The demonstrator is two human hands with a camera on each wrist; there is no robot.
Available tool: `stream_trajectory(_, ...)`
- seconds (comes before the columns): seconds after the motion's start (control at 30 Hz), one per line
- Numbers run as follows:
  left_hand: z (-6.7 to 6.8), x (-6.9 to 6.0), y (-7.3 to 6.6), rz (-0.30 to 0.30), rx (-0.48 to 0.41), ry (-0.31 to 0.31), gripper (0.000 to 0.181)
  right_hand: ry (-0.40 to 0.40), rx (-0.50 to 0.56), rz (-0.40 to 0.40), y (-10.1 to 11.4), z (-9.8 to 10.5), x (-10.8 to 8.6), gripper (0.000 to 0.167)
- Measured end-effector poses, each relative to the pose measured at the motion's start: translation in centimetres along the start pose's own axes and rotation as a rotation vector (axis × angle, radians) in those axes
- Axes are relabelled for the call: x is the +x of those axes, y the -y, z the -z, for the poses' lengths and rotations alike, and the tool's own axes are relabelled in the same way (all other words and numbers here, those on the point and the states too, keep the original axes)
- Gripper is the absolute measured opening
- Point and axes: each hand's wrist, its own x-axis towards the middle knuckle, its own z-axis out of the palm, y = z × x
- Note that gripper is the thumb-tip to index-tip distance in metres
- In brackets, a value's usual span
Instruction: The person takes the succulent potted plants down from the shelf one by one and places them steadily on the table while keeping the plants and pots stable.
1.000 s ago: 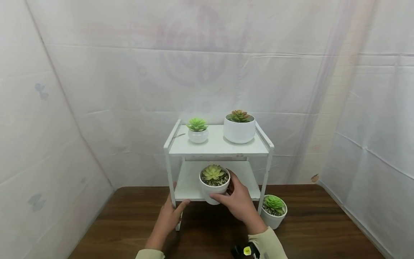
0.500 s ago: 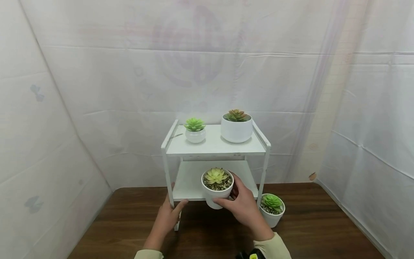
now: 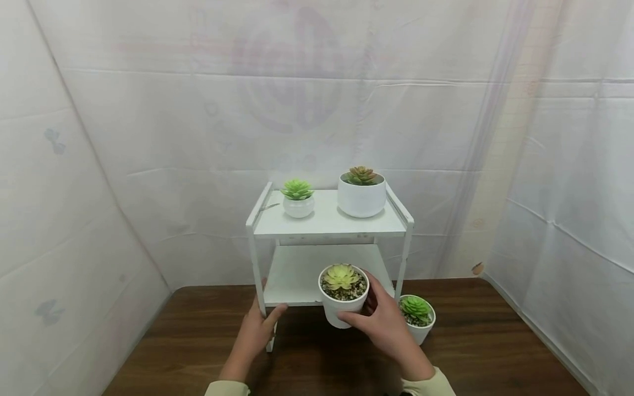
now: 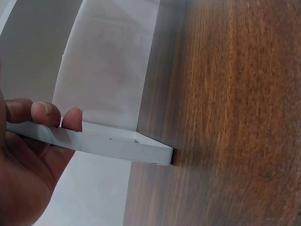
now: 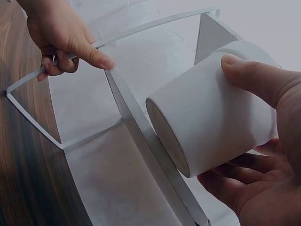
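A white pot with a pale green succulent is held in my right hand, thumb on its near side and fingers behind. In the head view it overlaps the front edge of the lower shelf. The right wrist view shows the white pot tilted, its base close to the shelf board. My left hand grips the front left leg of the white two-tier shelf. In the left wrist view several fingers curl over the white leg, which stands on the wooden table.
On the top tier stand a small round pot with a bright green succulent and a wider white pot with a reddish succulent. Another potted green succulent stands on the brown table, right of the shelf. White sheeting encloses the back and sides.
My right hand has drawn the potted pale succulent toward me and slightly right, away from the lower shelf. My left hand stays on the shelf leg.
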Motion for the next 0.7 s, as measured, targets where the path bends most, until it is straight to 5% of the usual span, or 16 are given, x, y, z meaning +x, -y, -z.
stream_trajectory(0.7, -0.1, 0.0, 0.1, -0.010, 0.026, -0.011, 0.090, -0.007, -0.046, 0.050, -0.7, 2.4, -2.2, 0.091)
